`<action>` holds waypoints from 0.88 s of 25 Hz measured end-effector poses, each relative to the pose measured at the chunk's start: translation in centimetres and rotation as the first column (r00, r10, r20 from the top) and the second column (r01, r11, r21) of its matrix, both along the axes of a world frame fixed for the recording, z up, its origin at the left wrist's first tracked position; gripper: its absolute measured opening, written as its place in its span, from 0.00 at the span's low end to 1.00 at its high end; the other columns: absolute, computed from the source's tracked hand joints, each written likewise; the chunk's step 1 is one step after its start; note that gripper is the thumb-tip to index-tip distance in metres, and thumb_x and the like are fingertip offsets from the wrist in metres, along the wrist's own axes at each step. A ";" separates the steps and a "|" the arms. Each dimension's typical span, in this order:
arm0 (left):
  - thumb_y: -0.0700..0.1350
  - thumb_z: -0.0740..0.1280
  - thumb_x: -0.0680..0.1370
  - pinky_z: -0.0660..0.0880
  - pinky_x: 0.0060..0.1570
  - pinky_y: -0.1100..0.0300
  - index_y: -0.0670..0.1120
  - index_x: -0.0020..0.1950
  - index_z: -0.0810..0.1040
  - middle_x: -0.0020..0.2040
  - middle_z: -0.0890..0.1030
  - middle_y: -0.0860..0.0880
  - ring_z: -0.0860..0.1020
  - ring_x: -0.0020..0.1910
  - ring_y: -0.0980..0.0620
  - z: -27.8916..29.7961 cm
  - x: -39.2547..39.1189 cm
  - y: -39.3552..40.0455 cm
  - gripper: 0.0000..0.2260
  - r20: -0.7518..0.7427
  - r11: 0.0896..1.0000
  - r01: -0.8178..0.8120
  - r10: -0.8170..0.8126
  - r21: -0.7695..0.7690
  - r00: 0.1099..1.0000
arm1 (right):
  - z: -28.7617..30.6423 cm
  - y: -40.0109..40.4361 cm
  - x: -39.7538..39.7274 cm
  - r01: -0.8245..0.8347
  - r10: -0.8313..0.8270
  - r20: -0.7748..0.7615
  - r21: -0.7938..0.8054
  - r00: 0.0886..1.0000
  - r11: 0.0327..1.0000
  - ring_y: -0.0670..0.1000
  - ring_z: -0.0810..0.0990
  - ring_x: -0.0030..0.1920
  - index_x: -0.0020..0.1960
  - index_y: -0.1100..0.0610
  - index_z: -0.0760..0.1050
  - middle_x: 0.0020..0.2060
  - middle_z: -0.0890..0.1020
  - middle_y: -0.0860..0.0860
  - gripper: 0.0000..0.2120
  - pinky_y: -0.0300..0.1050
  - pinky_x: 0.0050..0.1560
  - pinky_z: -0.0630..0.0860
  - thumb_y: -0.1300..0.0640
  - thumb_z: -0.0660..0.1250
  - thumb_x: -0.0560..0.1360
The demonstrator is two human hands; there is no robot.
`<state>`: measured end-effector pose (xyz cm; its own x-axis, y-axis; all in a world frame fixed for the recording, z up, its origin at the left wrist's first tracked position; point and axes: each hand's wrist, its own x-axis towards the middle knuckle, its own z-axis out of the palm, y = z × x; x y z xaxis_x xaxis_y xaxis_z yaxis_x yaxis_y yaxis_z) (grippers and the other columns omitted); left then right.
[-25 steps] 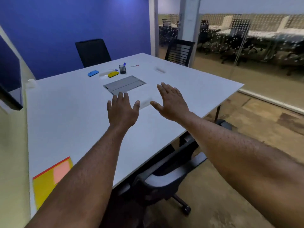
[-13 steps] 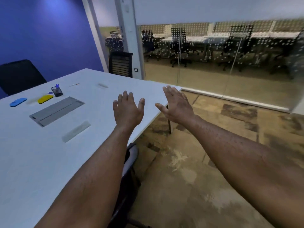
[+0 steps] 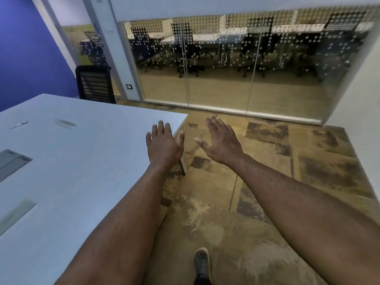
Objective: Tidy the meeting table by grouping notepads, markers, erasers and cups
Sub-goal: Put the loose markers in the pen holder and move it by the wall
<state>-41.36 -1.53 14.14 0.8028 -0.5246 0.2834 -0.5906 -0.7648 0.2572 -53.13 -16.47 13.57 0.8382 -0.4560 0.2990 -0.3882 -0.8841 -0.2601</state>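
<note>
1. Both hands are empty, fingers straight and spread: the left hand (image 3: 163, 144) hovers over the table (image 3: 88, 161) at its corner, the right hand (image 3: 223, 141) out past the edge, above the floor (image 3: 267, 182).
2. Within the last second the view has swung right: the blue and yellow erasers and the pen cup have slid out of frame, and a shoe (image 3: 202, 262) now shows below.
3. Only one marker (image 3: 19, 124) stays in view, far left, well apart from either hand.
4. Judged from this, the person is walking round the table; no grouping has begun.
</note>
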 end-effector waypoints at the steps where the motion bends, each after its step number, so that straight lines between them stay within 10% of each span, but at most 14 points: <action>1: 0.64 0.46 0.81 0.46 0.76 0.46 0.46 0.79 0.57 0.81 0.54 0.45 0.51 0.80 0.45 -0.9 1.8 -2.1 0.32 0.006 1.000 0.015 -0.015 -0.002 1.000 | -0.8 -1.9 1.5 0.019 -0.019 0.002 0.017 1.000 1.000 0.53 0.49 0.78 0.78 0.53 0.47 0.79 0.51 0.52 0.38 0.53 0.76 0.46 0.32 0.50 0.76; 12: 0.63 0.47 0.82 0.49 0.76 0.44 0.44 0.78 0.59 0.81 0.50 0.43 0.47 0.80 0.42 -3.5 18.9 -26.0 0.31 -0.064 0.968 0.243 -0.240 0.058 0.969 | -4.2 -23.6 14.5 0.229 -0.225 -0.073 0.038 0.971 0.973 0.54 0.48 0.78 0.78 0.52 0.46 0.79 0.49 0.52 0.40 0.53 0.75 0.47 0.30 0.48 0.75; 22: 0.61 0.49 0.82 0.45 0.77 0.45 0.45 0.79 0.56 0.82 0.48 0.45 0.46 0.80 0.45 -5.2 35.1 -48.0 0.30 -0.105 0.977 0.205 -0.198 0.055 0.975 | -5.5 -48.1 32.9 0.099 -0.096 -0.071 0.044 0.993 0.994 0.54 0.46 0.78 0.79 0.53 0.45 0.79 0.48 0.53 0.39 0.53 0.76 0.46 0.32 0.50 0.76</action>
